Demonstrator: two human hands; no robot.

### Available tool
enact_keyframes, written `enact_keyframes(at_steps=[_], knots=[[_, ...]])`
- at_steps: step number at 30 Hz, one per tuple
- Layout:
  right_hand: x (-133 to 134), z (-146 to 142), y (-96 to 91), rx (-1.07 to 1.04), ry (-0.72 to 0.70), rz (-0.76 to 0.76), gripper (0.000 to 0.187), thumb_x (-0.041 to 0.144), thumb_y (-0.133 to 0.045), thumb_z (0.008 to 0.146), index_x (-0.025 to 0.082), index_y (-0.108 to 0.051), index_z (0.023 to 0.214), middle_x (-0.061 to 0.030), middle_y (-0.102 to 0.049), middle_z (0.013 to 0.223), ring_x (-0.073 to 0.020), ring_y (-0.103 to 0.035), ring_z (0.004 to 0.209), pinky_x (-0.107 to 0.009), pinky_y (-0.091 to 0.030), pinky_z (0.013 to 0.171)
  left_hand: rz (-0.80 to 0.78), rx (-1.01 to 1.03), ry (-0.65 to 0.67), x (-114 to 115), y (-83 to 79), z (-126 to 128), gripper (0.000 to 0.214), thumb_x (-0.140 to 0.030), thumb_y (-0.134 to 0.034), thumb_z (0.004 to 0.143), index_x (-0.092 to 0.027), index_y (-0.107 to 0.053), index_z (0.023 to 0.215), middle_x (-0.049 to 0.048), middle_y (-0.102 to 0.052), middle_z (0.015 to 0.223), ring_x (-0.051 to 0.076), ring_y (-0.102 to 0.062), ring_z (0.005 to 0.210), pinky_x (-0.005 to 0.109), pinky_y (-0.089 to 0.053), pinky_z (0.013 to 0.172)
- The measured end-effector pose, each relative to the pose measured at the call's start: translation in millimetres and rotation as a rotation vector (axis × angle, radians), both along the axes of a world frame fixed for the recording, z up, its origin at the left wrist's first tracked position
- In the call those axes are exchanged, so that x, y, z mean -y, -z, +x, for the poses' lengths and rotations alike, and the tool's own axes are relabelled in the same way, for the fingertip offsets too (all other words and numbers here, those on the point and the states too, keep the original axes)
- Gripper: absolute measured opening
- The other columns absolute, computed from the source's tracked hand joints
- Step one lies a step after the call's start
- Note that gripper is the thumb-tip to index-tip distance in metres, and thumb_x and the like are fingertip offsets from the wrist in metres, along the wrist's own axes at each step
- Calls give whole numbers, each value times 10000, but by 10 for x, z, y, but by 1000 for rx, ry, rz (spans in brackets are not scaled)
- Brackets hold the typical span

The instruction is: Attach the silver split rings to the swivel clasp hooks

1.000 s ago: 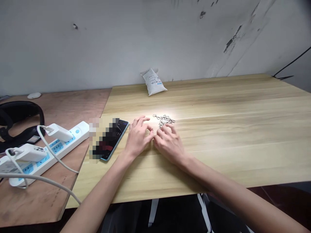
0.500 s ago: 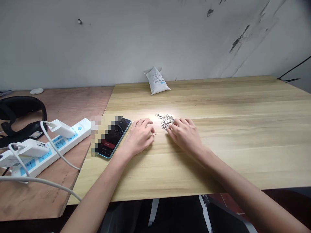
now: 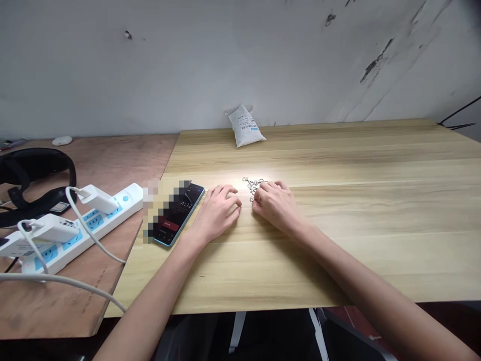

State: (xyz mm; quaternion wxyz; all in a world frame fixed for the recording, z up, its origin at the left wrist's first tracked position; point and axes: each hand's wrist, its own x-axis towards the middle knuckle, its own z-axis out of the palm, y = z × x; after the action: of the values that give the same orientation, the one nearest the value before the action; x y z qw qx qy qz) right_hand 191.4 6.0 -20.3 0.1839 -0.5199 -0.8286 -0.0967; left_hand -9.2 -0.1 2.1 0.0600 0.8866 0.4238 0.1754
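A small pile of silver metal rings and clasps (image 3: pixel 253 183) lies in a bright spot on the light wooden table (image 3: pixel 356 200). My right hand (image 3: pixel 277 204) rests just behind the pile. Its curled fingertips pinch at the pile's near edge, touching the pieces. My left hand (image 3: pixel 217 211) lies on the table a little to the left, its fingers bent and pressed together. Whatever sits under its fingertips is hidden. The two hands are a few centimetres apart.
A phone (image 3: pixel 179 212) with its screen lit lies left of my left hand. A white power strip (image 3: pixel 80 224) with chargers and cables sits on the brown board (image 3: pixel 124 160), with a black headset (image 3: pixel 35 175) beyond. A small white bag (image 3: pixel 245 126) leans at the wall.
My right hand drew back leftward to the near edge of the pile. The small ring seen by my left fingertips half a second ago no longer shows. The view shifted slightly.
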Motion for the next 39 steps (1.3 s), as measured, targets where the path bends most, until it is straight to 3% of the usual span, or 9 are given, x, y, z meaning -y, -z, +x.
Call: enact_keyframes(at_steps=[4, 11, 18, 28, 32, 36, 39], knots=[[22, -19, 16, -126, -48, -58, 99, 150, -575, 825, 188, -625, 749, -35, -669, 803, -181, -597, 782, -342, -335, 840, -9, 83, -59, -4, 38, 47, 120, -245, -579, 910, -215, -695, 918, 69, -629, 1189, 249, -538, 1165, 447, -413, 991], [102, -70, 16, -420, -101, -16, 113, 244, -626, 876, 205, -649, 773, 0, -653, 765, -150, -595, 738, -311, -350, 789, -103, 370, -136, -1, 72, 111, 94, -265, -641, 886, -232, -729, 875, 42, -668, 1062, 224, -584, 1061, 427, -438, 959], [129, -108, -18, -335, -165, 177, 177, 247, -573, 938, 192, -647, 787, -7, -669, 746, -147, -593, 721, -303, -357, 794, -270, 574, -153, -21, 55, 110, 84, -259, -663, 861, -232, -728, 815, 46, -673, 1037, 216, -596, 1072, 412, -457, 983], [153, -104, -32, -144, -181, 179, 209, 208, -502, 962, 197, -667, 834, -37, -675, 825, -162, -564, 736, -312, -359, 832, -206, 491, -135, 0, 3, 88, 91, -218, -640, 865, -233, -713, 813, 37, -668, 1076, 218, -576, 1114, 434, -450, 1014], [152, -80, -58, -273, -175, 102, 136, 254, -555, 935, 198, -670, 888, -61, -663, 915, -171, -582, 795, -317, -382, 821, -118, 444, -154, 16, -15, 87, 85, -195, -645, 857, -224, -696, 796, 31, -650, 1126, 218, -564, 1119, 431, -436, 1022], [117, -17, -45, -445, -157, -35, 227, 356, -648, 885, 236, -681, 1074, -98, -631, 1169, -234, -586, 1064, -401, -375, 948, 1, 411, -126, 49, -63, 89, 83, -197, -635, 867, -231, -694, 819, 26, -618, 1222, 234, -496, 1229, 449, -386, 1085], [57, 57, 4, -495, -258, -142, 144, 346, -650, 893, 289, -720, 1006, -76, -587, 1307, -253, -529, 1202, -456, -366, 999, 30, 386, -59, 54, -83, 75, 82, -198, -640, 867, -243, -696, 828, 18, -600, 1282, 245, -418, 1336, 466, -348, 1121]])
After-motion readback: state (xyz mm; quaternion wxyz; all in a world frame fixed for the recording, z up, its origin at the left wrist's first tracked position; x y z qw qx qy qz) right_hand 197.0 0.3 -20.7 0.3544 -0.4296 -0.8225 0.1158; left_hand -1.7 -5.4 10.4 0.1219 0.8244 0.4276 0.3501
